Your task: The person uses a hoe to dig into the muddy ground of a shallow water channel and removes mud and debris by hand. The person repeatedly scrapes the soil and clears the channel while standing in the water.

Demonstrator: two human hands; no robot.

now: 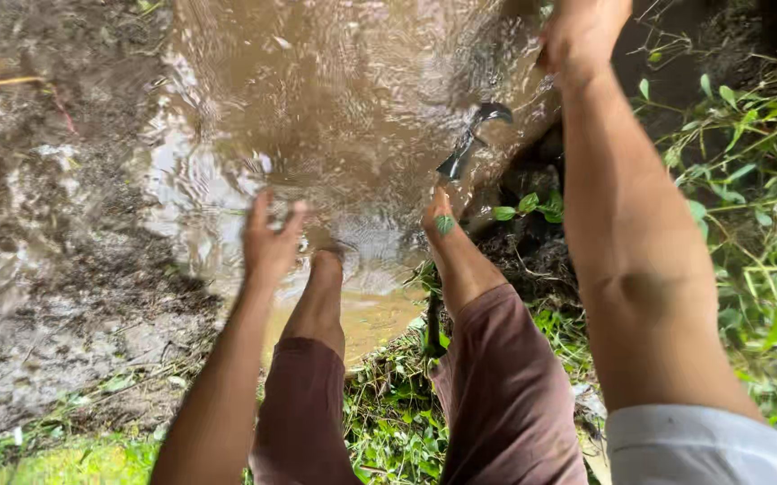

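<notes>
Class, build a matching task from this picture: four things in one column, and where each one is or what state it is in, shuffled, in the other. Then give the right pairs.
Things:
1. left hand
2. right hand
3. small leaf
4. left foot

Place or state:
A. stuck on the right foot
B. at the picture's top edge
C. dipped in muddy water
D. fingers spread, empty

Pairs: 1-D, 2-B, 3-A, 4-C

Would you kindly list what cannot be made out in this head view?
- Right hand: fingers cut off by the top edge; grip unclear.
- Left foot: sunk in muddy water.
- Dark object in the water: partly submerged, kind unclear.
- Left hand: motion-blurred.
</notes>
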